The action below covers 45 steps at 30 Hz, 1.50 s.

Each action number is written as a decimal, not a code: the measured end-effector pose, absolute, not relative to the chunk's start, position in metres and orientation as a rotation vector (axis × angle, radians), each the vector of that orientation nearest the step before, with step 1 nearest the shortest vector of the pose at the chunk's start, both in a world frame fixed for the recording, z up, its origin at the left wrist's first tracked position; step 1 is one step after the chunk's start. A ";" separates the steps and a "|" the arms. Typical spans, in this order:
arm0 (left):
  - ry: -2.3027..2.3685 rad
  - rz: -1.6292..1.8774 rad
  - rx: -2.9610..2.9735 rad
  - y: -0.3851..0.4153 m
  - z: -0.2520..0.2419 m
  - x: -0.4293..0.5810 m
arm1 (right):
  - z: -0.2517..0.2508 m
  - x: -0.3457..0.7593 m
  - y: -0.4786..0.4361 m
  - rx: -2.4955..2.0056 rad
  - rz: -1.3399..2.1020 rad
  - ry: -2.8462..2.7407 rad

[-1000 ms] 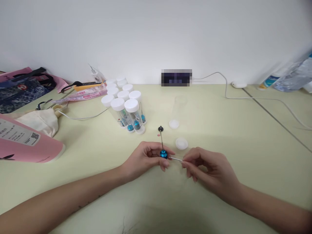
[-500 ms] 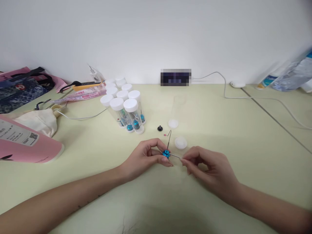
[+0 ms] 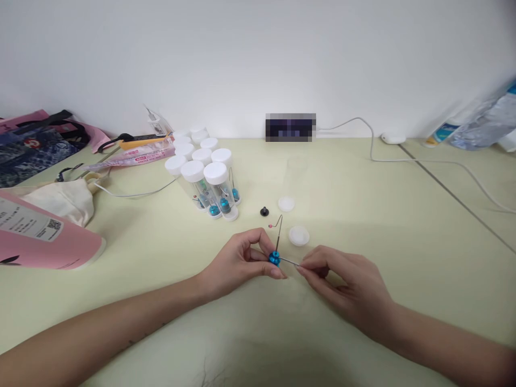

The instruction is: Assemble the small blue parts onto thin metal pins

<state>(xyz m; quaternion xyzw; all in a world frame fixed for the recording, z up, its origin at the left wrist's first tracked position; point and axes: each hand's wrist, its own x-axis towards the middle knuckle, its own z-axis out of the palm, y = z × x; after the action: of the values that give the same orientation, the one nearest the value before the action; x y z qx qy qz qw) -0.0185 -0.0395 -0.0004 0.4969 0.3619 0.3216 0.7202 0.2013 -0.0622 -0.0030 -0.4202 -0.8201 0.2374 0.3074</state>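
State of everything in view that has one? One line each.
Left hand: pinching blue part
Right hand: pinching rod
Blue part: held, wire side up
Rod: tip at blue part
Wire: bent near top, pink bead on end
Tube cluster: upright, capped
Lone tube: standing, uncapped
Cap: off, lying loose
Black piece: loose, stem up
Device: blurred, on or off can't tell

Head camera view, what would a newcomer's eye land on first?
Probably the shiny blue part near the centre, pinched in the left hand, with a thin rod in the right hand meeting its side. Next, likely the white-capped tubes clustered beyond the left hand, then the big pink cup at the left edge.
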 end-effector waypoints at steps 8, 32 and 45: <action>0.865 0.737 1.225 -0.045 0.002 -0.018 | -0.002 0.199 -0.064 -1.007 0.421 -2.213; 0.982 0.763 2.016 -0.054 0.009 -0.023 | 0.008 0.190 -0.060 -1.068 1.843 -1.527; 0.989 0.812 1.534 -0.049 0.007 -0.018 | -0.001 0.204 -0.055 -0.958 0.839 -2.144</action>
<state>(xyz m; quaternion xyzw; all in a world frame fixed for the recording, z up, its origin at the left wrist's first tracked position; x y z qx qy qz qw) -0.0182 -0.0492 0.0065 0.6456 0.4164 0.3419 0.5411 0.2037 -0.0548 -0.0007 -0.3641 -0.8151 0.3191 0.3181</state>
